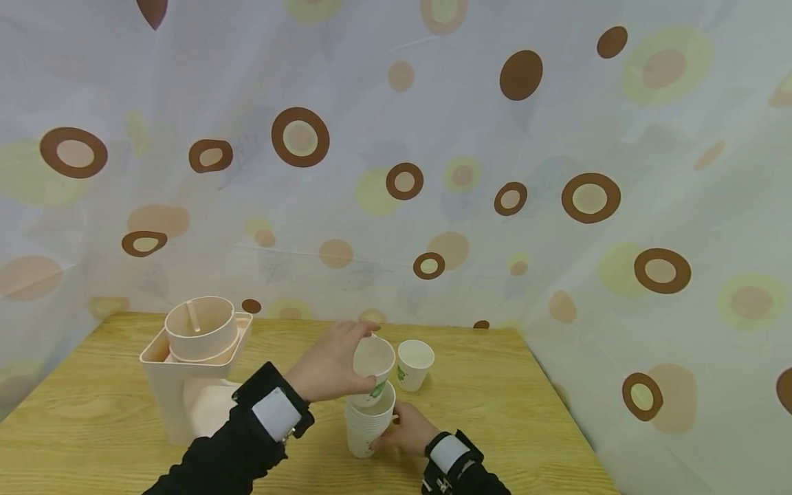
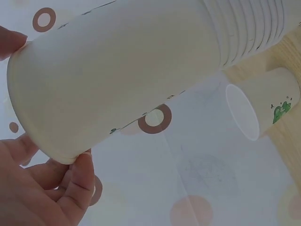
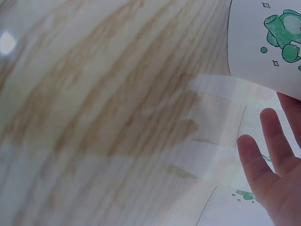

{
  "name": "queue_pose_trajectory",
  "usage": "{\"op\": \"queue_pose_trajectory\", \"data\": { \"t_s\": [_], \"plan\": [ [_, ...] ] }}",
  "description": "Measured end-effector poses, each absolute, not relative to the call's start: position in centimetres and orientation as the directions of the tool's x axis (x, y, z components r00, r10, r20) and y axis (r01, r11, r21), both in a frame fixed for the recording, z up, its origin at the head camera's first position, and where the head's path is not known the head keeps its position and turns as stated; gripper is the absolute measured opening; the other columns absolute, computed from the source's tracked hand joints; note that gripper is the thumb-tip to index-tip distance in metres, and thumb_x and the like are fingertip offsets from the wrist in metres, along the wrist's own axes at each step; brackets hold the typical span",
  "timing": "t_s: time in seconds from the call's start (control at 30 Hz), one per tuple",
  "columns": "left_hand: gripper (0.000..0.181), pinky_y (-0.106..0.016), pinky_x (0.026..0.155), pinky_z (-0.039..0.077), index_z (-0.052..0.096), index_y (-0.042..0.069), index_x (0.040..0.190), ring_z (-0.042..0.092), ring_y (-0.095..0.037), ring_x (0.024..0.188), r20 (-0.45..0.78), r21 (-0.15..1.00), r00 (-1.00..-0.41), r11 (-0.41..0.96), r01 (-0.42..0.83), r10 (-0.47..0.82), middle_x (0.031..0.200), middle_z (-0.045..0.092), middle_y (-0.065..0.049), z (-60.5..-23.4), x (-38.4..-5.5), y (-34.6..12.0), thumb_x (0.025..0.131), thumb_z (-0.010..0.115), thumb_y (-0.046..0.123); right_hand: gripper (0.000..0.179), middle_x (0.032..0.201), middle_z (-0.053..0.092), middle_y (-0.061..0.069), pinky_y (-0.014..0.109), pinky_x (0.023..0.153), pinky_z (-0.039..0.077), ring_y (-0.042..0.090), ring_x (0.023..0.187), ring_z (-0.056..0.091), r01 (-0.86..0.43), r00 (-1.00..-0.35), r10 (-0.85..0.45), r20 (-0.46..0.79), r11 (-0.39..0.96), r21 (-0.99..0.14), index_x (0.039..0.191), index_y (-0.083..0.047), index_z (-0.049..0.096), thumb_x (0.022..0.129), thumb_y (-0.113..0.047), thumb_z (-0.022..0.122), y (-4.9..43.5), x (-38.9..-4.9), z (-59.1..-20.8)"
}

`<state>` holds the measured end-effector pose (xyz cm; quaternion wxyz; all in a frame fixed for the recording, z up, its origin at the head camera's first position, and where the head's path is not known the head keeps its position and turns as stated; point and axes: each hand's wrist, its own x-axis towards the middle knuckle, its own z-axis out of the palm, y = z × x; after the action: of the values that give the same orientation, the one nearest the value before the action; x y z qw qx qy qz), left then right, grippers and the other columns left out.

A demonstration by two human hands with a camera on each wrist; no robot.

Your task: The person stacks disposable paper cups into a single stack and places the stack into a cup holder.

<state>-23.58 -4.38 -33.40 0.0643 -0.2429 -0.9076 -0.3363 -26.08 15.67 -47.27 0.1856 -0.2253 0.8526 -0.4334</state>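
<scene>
Head view, near to far: right hand (image 1: 408,430) is holding the cup stack (image 1: 361,436) from its right side, thumb in front, a finger hooking round. Grip is narrowing onto the stack; right wrist view is showing other fingers spread apart, so I can't tell how firmly they're pressing.

Just above, left hand (image 1: 331,361) is pinching one paper cup (image 1: 374,357) by the rim, thumb on the near side. Its base is sitting at the stack's mouth; left wrist view is showing cup and stack in line. Can't tell from one moment whether it's going in or coming out.

Off to the left, a square-mouthed bin (image 1: 162,395) is standing with a round container (image 1: 201,340) sitting in its mouth; neither hand is touching them.

Just beyond the stack, a lone cup (image 1: 411,377) is standing upright on the wooden table (image 1: 507,399), apart from the others. Patterned cloth (image 1: 371,89) is hanging behind.

Progress, my read: the work is sitting partway. One cup is standing separate, one is hanging between states in the left hand, the rest are nesting too tightly to count. What's left is depending on direction: if unstacking, most cups are awaiting separation; if stacking, only the held and lone cups are needing to join.
</scene>
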Motion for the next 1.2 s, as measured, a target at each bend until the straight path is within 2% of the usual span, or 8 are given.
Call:
{"op": "queue_pose_trajectory", "data": {
  "t_s": [0.13, 0.37, 0.67, 0.9, 1.2],
  "plan": [
    [0.072, -0.046, 0.089, 0.046, 0.048, 0.011, 0.133, 0.047, -0.03, 0.117, 0.239, 0.593, -0.87, 0.645, 0.482, 0.431, 0.127, 0.054, -0.011, -33.46, -23.58, -4.43, 0.069, 0.075, 0.023, 0.05, 0.119, 0.063, 0.013, 0.052, 0.093, 0.042, 0.03, 0.112, 0.054, -0.222, -0.827, -0.549, -0.121, 0.516, -0.827, 0.117, -0.005, 0.059, 0.071, -0.009, 0.079, 15.69, -25.93, -47.13],
    [0.071, -0.043, 0.083, 0.048, 0.047, 0.01, 0.133, 0.049, -0.028, 0.113, 0.198, 0.592, -0.868, 0.65, 0.477, 0.456, 0.123, 0.056, -0.011, -33.81, -23.48, -4.47, 0.069, 0.075, 0.023, 0.053, 0.118, 0.064, 0.01, 0.048, 0.089, 0.044, 0.022, 0.109, 0.055, -0.273, -0.8, -0.594, -0.084, 0.484, -0.831, 0.117, -0.007, 0.059, 0.072, -0.026, 0.08, 16.14, -26.09, -47.39],
    [0.071, -0.045, 0.084, 0.048, 0.047, 0.007, 0.133, 0.052, -0.027, 0.111, 0.202, 0.601, -0.848, 0.622, 0.502, 0.489, 0.123, 0.059, -0.013, -33.7, -23.51, -4.53, 0.068, 0.074, 0.019, 0.051, 0.12, 0.062, 0.013, 0.052, 0.093, 0.041, 0.029, 0.112, 0.053, -0.209, -0.825, -0.548, -0.135, 0.52, -0.828, 0.118, -0.006, 0.058, 0.072, -0.01, 0.079, 15.84, -26.16, -47.39],
    [0.071, -0.044, 0.083, 0.048, 0.046, 0.007, 0.133, 0.053, -0.027, 0.11, 0.208, 0.599, -0.839, 0.612, 0.516, 0.504, 0.123, 0.059, -0.013, -33.56, -23.57, -4.58, 0.068, 0.074, 0.019, 0.052, 0.121, 0.062, 0.013, 0.053, 0.093, 0.041, 0.03, 0.113, 0.053, -0.202, -0.828, -0.543, -0.144, 0.527, -0.825, 0.12, -0.006, 0.058, 0.073, -0.01, 0.079, 15.85, -26.27, -47.54],
    [0.07, -0.042, 0.082, 0.048, 0.048, 0.009, 0.131, 0.053, -0.027, 0.109, 0.181, 0.6, -0.838, 0.617, 0.509, 0.515, 0.122, 0.059, -0.012, -33.89, -23.61, -4.3, 0.068, 0.073, 0.021, 0.052, 0.12, 0.062, 0.014, 0.049, 0.091, 0.043, 0.028, 0.111, 0.054, -0.236, -0.824, -0.554, -0.114, 0.52, -0.821, 0.119, -0.004, 0.058, 0.072, -0.01, 0.079, 15.74, -26.2, -47.53]
  ]
}}
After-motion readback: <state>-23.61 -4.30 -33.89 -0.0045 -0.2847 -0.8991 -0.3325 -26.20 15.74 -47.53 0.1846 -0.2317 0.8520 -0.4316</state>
